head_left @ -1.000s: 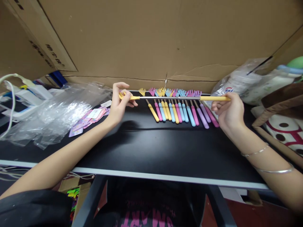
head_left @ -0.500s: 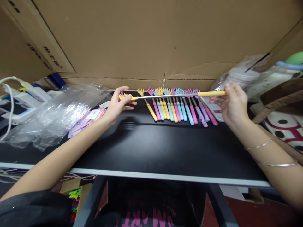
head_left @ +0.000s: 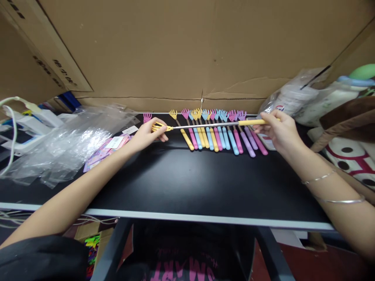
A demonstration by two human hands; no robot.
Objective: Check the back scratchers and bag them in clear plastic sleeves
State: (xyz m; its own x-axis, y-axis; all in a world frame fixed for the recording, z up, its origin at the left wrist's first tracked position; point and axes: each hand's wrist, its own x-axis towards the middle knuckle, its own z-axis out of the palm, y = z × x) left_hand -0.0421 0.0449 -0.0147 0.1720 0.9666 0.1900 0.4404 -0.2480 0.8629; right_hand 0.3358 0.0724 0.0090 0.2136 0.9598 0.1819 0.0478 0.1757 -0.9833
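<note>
Between my two hands a yellow back scratcher (head_left: 202,125) with a drawn-out metal rod is held level above the table. My left hand (head_left: 149,134) is closed on its claw-shaped head. The yellow grip end is pinched in my right hand (head_left: 278,127). Just behind and below it, a row of back scratchers (head_left: 218,138) in yellow, pink, blue and purple lies side by side, claws toward the cardboard. One pink claw (head_left: 147,116) shows behind my left hand; the rest of that piece is hidden.
Clear plastic bags (head_left: 67,144) and pink-purple cards (head_left: 105,152) lie at the left, near a white device (head_left: 32,132) with a cable. A bagged cup (head_left: 295,99) and a plush-like bag (head_left: 348,152) stand at the right. A cardboard wall (head_left: 175,50) closes off the back.
The held back scratcher has come slightly down, its grip end shifting left with my right hand. My left hand has turned over the claw head, and the pink claw behind it shows more.
</note>
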